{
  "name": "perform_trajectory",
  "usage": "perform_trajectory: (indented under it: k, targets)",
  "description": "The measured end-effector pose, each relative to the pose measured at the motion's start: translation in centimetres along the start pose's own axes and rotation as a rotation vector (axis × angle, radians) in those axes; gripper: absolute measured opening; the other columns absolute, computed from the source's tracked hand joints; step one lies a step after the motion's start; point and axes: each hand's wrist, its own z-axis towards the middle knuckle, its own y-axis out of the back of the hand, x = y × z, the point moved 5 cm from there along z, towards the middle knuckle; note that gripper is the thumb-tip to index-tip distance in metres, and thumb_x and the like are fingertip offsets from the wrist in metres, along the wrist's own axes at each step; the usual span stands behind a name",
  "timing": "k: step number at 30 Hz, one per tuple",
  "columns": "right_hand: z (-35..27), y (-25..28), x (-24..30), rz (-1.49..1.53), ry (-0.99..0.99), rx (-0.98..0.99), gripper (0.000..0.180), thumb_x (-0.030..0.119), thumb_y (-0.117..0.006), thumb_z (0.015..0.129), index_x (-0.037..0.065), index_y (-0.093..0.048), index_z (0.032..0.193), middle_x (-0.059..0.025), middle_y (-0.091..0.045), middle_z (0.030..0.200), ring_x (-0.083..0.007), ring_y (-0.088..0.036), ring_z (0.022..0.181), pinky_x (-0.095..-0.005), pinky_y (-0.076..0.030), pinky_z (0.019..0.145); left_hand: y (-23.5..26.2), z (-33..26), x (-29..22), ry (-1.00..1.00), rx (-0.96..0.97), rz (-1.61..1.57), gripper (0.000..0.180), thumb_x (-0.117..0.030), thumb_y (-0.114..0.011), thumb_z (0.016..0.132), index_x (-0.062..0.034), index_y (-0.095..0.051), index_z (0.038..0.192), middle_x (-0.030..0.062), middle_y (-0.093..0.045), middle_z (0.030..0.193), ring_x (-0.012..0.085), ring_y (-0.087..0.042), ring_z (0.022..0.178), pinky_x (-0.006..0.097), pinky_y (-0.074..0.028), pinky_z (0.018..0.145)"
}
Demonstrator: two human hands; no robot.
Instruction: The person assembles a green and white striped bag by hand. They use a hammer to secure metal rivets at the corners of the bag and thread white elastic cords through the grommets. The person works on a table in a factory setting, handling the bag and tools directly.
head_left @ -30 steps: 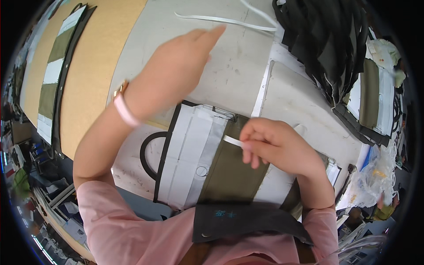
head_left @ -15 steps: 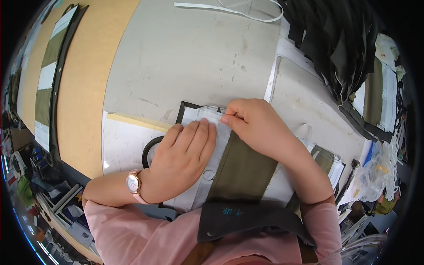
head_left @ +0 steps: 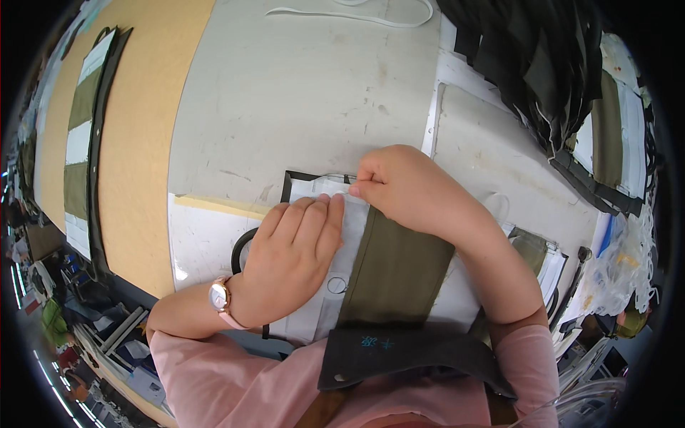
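Observation:
A flat bag panel (head_left: 335, 278) lies on the grey worktable (head_left: 314, 93) in front of me. It is white with an olive green band (head_left: 392, 264) and black edging. My left hand (head_left: 296, 260) lies flat on the white part, fingers together, a watch on the wrist. My right hand (head_left: 407, 189) is closed at the panel's top edge, fingertips pinching something small and pale there; what it is cannot be made out. A black loop handle (head_left: 239, 246) shows left of my left hand.
A pile of black and olive panels (head_left: 564, 78) fills the upper right. A white strap (head_left: 349, 14) lies at the table's far edge. A tan board (head_left: 135, 128) with another olive and white panel (head_left: 82, 143) runs along the left. Clear bags (head_left: 617, 271) sit at right.
My left hand came back from the far side of the table and settled flat on the white part. My right hand slid up to the panel's top edge.

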Motion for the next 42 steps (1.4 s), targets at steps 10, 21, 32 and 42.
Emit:
perform_trajectory:
  k: [10, 21, 32, 42]
  targets:
    - [-5.3, 0.0, 2.2, -0.086, 0.251, -0.281, 0.009, 0.009, -0.064, 0.089, 0.002, -0.066, 0.095, -0.0209, -0.067, 0.086, -0.0384, -0.065, 0.076, -0.0457, -0.052, 0.069, -0.9, -0.9, 1.2, 0.083, -0.043, -0.282, 0.052, -0.012, -0.07, 0.079, 0.0038, -0.055, 0.126, 0.0151, -0.056, 0.115, 0.031, -0.057, 0.102, 0.042, -0.045, 0.084]
    - [-10.7, 2.5, 0.3, -0.31, 0.377, -0.305, 0.036, -0.015, -0.06, 0.081, 0.003, -0.073, 0.109, -0.0115, -0.057, 0.074, -0.0239, -0.057, 0.064, -0.032, -0.044, 0.058, -1.0, -1.6, 0.6, -0.028, -0.132, -0.019, 0.041, -0.019, -0.064, 0.083, 0.0081, -0.06, 0.113, 0.0177, -0.061, 0.113, 0.023, -0.056, 0.095, 0.033, -0.044, 0.078]
    - [-9.9, 3.7, -1.8, -0.159, 0.367, -0.358, 0.039, -0.011, -0.062, 0.077, 0.005, -0.072, 0.111, -0.009, -0.055, 0.076, -0.0227, -0.055, 0.058, -0.0334, -0.045, 0.053, -0.1, 0.0, 0.3, 0.016, 0.105, 0.037, 0.057, -0.017, -0.068, 0.081, 0.0024, -0.054, 0.133, 0.0193, -0.057, 0.131, 0.0296, -0.057, 0.107, 0.04, -0.047, 0.089]
    - [-9.9, 2.8, -2.5, -0.215, 0.323, -0.311, 0.036, -0.008, -0.063, 0.077, 0.005, -0.073, 0.109, -0.0063, -0.053, 0.072, -0.0223, -0.055, 0.058, -0.0349, -0.045, 0.052, -0.2, -0.2, 0.4, -0.011, 0.108, 0.09, 0.053, -0.019, -0.065, 0.087, 0.0006, -0.056, 0.135, 0.018, -0.06, 0.126, 0.0261, -0.058, 0.101, 0.037, -0.048, 0.083]
